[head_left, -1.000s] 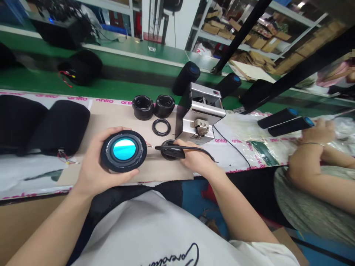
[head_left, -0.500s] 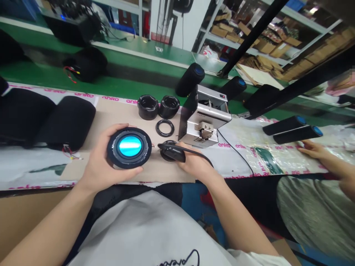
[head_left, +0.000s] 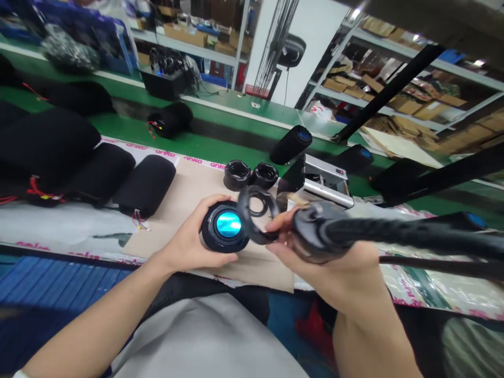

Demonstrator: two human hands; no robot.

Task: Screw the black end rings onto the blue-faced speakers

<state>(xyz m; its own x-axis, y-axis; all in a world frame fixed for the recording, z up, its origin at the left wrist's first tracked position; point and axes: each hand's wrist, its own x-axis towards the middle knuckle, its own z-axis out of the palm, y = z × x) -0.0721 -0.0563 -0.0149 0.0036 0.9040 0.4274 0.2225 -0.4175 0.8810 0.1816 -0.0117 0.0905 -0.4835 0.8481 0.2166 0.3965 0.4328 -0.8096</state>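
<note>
Speaker unit (head_left: 224, 227): round, with a black rim, grey inner rings and a glossy centre that shows bright cyan; you hold it in your left hand, just above the cardboard sheet (head_left: 169, 236).

Left hand (head_left: 185, 233): closed around the side of the speaker unit, fingers over the top of its rim.

Right hand (head_left: 318, 273): closed on a black corded hand tool (head_left: 326, 231), with a black rubber ring (head_left: 252, 220) caught at your fingers (head_left: 281, 223), beside the speaker unit but not touching it.

Cardboard sheet: two ribbed black end caps (head_left: 237, 176) stand side by side at its far edge; a flat black ring (head_left: 259, 206) lies near them, seen through the rubber ring.

Left of you: black fabric speaker bodies (head_left: 145, 185) lie side by side, red wires (head_left: 137, 220) at one end.

Ahead: a silver machine (head_left: 326, 181) sits past your right hand.

Shelves (head_left: 378, 92): brown cartons (head_left: 405, 105) are stacked on them.
</note>
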